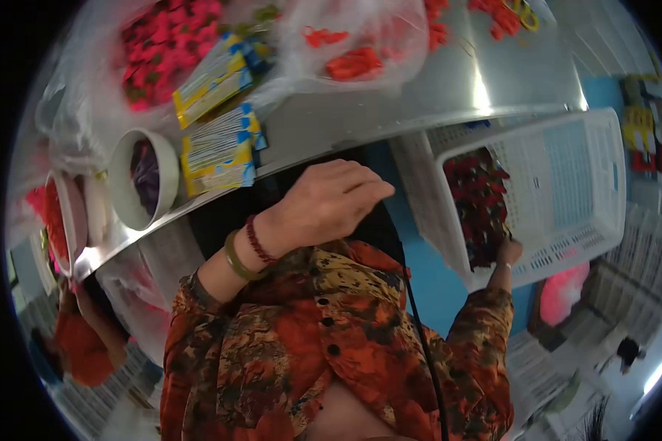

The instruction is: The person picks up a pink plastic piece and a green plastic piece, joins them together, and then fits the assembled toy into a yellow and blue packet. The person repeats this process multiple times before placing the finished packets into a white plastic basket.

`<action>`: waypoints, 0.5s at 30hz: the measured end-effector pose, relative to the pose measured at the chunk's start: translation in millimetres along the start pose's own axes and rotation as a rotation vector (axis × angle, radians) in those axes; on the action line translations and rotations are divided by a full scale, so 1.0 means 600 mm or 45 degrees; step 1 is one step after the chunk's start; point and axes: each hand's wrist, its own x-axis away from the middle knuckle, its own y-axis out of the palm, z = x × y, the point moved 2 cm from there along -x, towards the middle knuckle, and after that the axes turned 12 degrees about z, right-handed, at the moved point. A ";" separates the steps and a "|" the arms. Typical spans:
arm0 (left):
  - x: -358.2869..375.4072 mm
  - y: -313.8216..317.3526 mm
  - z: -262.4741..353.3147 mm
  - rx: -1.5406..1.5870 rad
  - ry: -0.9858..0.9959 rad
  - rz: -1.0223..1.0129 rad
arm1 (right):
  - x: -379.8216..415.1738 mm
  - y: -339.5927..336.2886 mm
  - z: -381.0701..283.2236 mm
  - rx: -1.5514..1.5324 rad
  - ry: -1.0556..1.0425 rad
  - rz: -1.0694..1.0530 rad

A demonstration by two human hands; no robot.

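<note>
My left hand [335,198], with a bangle and a dark beaded bracelet on its wrist, is raised before my chest. Its fingers are curled closed, and anything inside them is hidden. On the right, my right hand [509,251] reaches over the side of a white plastic basket [566,195]. Its fingers are closed at the edge of a bunch of dark red artificial flowers [477,198] lying inside. The fingertips are small and partly hidden there.
A metal table [331,117] carries yellow and blue packets [217,154], a bowl with purple pieces [146,180], pink flower heads [165,44] and a clear bag of red pieces [357,55]. Yellow scissors [526,13] lie at the back. A person in orange [87,342] is at left.
</note>
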 end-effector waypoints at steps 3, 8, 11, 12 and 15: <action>0.006 -0.018 0.002 -0.071 -0.004 0.047 | -0.008 -0.017 -0.016 -0.079 -0.023 -0.330; 0.020 -0.076 -0.010 -0.226 -0.047 0.206 | -0.033 -0.133 -0.144 0.325 -0.296 -0.429; 0.021 -0.125 -0.012 -0.340 -0.088 0.229 | 0.001 -0.230 -0.366 -0.141 -0.622 -0.716; 0.020 -0.141 -0.011 -0.387 -0.106 0.225 | 0.024 -0.262 -0.446 -0.194 -0.704 -0.717; 0.015 -0.188 0.001 -0.428 -0.195 0.244 | 0.102 -0.332 -0.646 -0.540 -0.944 -0.593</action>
